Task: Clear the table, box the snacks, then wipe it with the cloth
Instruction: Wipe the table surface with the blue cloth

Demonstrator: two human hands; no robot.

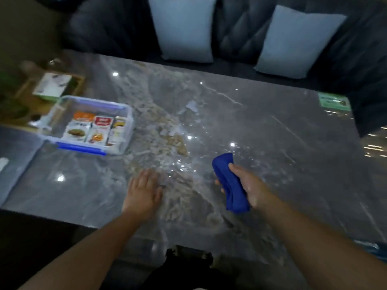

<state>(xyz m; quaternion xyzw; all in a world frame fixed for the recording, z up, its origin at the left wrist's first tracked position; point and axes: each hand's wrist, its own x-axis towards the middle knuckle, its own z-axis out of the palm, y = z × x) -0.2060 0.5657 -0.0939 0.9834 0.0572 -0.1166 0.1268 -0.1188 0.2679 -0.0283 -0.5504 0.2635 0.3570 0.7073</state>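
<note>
Snacks (94, 130) already sit in the clear box (125, 130) at ten o'clock, so it looks like wipe time: right hand (249, 185) clutches the bunched blue cloth (230, 185), left hand (144, 191) lies open on the marble table (272, 132), and next she'd probably press it flat.

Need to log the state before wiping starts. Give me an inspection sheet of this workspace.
Surface: grey marble table, glossy, with light glare spots; picture is blurred.
Job's things: clear box at the left, lid off, snacks standing inside; blue cloth bunched up.
Clutter: wooden tray at far left holding a white packet; green sticker at the far right corner.
Hands: right hand closed on the cloth above the table; left hand open, palm down, low over the table; contact unclear.
Cables: nothing seen.
Surroundings: dark sofa behind the table with two pale cushions.
</note>
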